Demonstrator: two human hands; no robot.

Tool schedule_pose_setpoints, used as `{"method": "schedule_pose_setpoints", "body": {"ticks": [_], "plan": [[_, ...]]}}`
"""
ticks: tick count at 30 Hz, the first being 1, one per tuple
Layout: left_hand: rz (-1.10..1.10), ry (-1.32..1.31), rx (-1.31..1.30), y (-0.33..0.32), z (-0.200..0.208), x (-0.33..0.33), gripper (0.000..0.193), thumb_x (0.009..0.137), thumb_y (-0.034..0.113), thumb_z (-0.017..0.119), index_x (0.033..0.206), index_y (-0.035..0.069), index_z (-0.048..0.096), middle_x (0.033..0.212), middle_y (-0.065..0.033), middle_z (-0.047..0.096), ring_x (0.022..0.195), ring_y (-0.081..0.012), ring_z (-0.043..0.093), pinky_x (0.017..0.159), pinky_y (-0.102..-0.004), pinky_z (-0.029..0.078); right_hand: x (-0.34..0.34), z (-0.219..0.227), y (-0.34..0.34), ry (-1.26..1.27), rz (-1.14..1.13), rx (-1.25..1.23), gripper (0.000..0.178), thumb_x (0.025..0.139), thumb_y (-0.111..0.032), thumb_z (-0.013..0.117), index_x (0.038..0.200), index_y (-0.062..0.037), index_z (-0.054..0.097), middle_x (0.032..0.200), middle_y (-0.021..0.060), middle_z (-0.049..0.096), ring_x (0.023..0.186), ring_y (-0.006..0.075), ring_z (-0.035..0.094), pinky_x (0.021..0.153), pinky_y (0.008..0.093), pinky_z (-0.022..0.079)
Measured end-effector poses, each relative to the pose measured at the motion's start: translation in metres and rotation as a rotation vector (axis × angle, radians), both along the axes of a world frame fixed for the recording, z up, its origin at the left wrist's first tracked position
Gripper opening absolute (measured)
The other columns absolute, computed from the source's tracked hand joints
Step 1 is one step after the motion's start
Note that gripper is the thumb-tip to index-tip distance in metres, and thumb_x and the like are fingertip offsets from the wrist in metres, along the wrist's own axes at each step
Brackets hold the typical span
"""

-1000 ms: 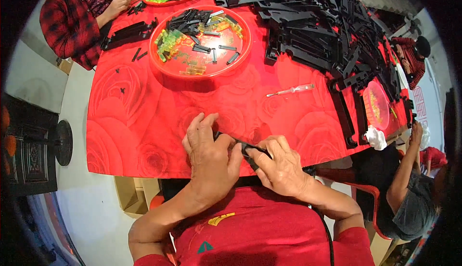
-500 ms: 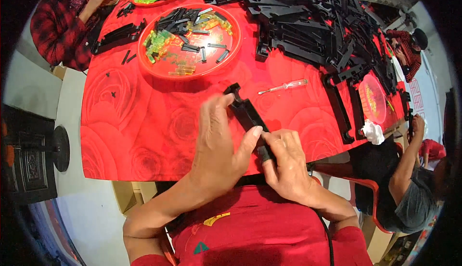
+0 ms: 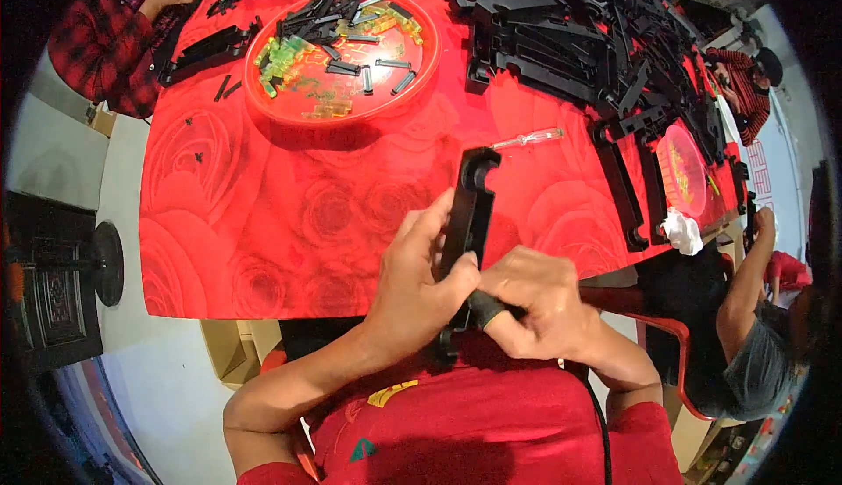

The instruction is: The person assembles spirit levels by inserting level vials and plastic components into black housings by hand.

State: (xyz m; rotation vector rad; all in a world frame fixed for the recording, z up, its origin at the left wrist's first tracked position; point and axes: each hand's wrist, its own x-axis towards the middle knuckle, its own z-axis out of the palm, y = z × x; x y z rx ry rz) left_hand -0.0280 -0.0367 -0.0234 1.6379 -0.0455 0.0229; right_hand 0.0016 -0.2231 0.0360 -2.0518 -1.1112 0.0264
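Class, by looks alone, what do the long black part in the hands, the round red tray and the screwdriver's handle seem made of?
Long black part: probably moulded plastic, satin finish; even colour with soft highlights.
Round red tray: likely glossy plastic; bright glare on its floor.
Screwdriver handle: glossy, probably clear plastic, since red table covering shows through, though glass can't be excluded.

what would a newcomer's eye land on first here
Probably the big heap of black parts, sprawling over the far right of the red tablecloth. Next might come the round red tray left of it, with small black, yellow and green pieces. Nearer, the left hand grips a long black part, the right hand close against it.
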Motion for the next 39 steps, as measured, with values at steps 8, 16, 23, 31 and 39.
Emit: {"method": "schedule_pose_setpoints", "body": {"ticks": [8, 16, 23, 31, 39], "plan": [[-0.036, -0.023, -0.068, -0.011, -0.005, -0.013, 0.072, 0.084, -0.008, 0.062, 0.154, 0.000, 0.044, 0.113, -0.0133, 0.056, 0.102, -0.0211, 0.060, 0.089, -0.0340, 0.051, 0.020, 0.013, 0.001, 0.063, -0.170, -0.286, 0.030, 0.079, -0.008, 0.069, 0.108, -0.0012, 0.071, 0.078, 0.0155, 0.066, 0.067, 0.0353, 0.067, 0.060, 0.0435, 0.053], [-0.121, 0.266, -0.204, -0.005, 0.012, -0.031, 0.074, 0.087, -0.004, 0.062, 0.156, -0.001, 0.037, 0.110, -0.0189, 0.062, 0.098, -0.0213, 0.065, 0.086, -0.0360, 0.053, 0.019, 0.002, -0.001, 0.087, -0.131, -0.278, 0.022, 0.078, -0.013, 0.069, 0.097, -0.0025, 0.069, 0.078, 0.0173, 0.063, 0.068, 0.0412, 0.065, 0.061, 0.0504, 0.052], [-0.139, 0.293, -0.137, -0.005, 0.005, -0.048, 0.064, 0.098, -0.008, 0.052, 0.159, -0.002, 0.032, 0.124, -0.0069, 0.061, 0.100, -0.0093, 0.060, 0.088, -0.0260, 0.051, -0.001, 0.007, 0.006, 0.091, -0.194, -0.336, 0.028, 0.082, -0.014, 0.068, 0.107, -0.0021, 0.065, 0.077, 0.0184, 0.063, 0.070, 0.0412, 0.067, 0.060, 0.0512, 0.051], [-0.022, 0.132, 0.002, -0.008, 0.006, -0.045, 0.059, 0.093, -0.006, 0.057, 0.151, -0.004, 0.045, 0.129, -0.0260, 0.062, 0.118, -0.0382, 0.065, 0.101, -0.0419, 0.051, -0.004, 0.007, 0.008, 0.143, -0.136, -0.358, 0.023, 0.083, -0.012, 0.067, 0.101, -0.0017, 0.057, 0.071, 0.0208, 0.062, 0.066, 0.0435, 0.066, 0.058, 0.0537, 0.050], [-0.031, 0.017, 0.077, -0.011, 0.005, -0.050, 0.066, 0.092, -0.009, 0.057, 0.156, -0.002, 0.041, 0.116, -0.0227, 0.061, 0.103, -0.0351, 0.066, 0.090, -0.0386, 0.053, -0.008, 0.003, 0.004, 0.307, -0.175, -0.247, 0.033, 0.082, -0.010, 0.069, 0.109, -0.0021, 0.052, 0.061, 0.0162, 0.058, 0.057, 0.0409, 0.064, 0.051, 0.0496, 0.049]]}}
